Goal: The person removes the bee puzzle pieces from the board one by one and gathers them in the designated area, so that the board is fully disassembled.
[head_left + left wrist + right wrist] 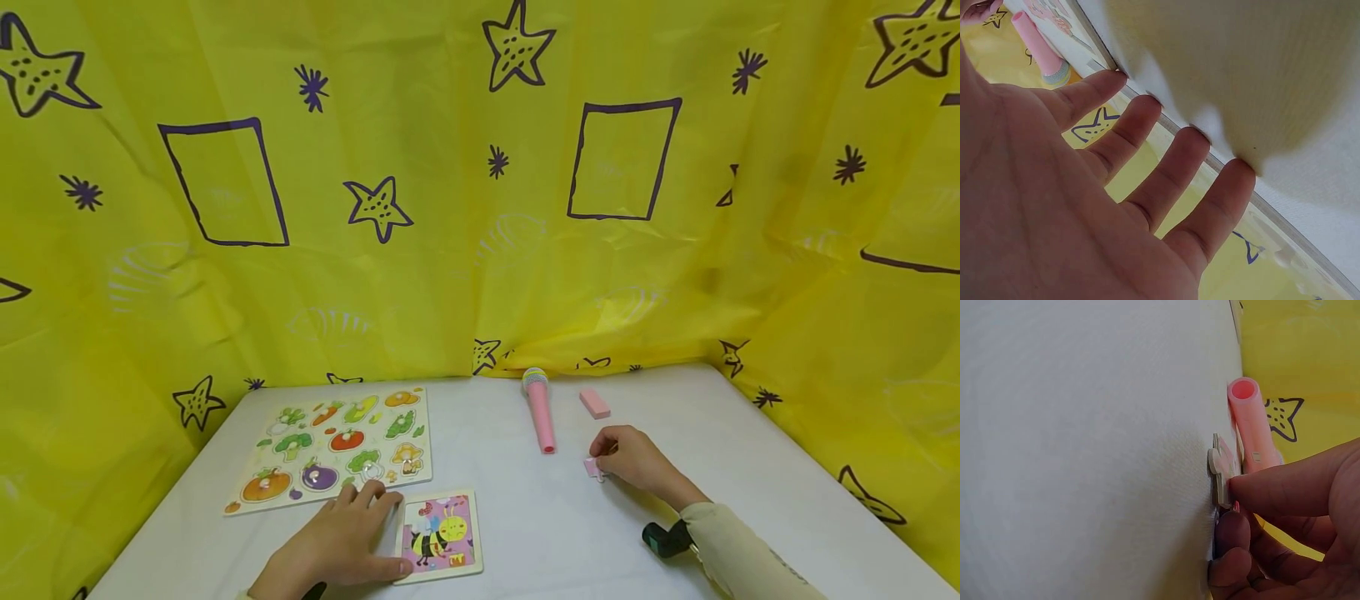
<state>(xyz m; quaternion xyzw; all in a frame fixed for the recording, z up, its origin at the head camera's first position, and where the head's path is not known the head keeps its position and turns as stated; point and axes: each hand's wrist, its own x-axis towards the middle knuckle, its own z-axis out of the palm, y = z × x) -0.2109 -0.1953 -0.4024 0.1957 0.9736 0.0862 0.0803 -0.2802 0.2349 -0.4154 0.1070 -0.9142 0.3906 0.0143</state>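
My right hand (633,458) pinches a small pink jigsaw piece (593,468) between thumb and fingers at the tabletop. The piece's knobbed edge shows in the right wrist view, where the jigsaw piece (1222,469) stands out past the thumb. A square bee jigsaw (441,537) in a pale wooden frame lies front and centre. Along its left side is my left hand (341,533), fingers spread and thumb on the frame's lower left corner. In the left wrist view the fingertips (1194,140) rest on the table, with nothing gripped.
A vegetable peg puzzle board (341,446) lies at the left, just beyond my left hand. Farther back are a pink toy microphone (542,412) and a pink block (595,404). A yellow patterned curtain (450,283) encloses the white table (525,517).
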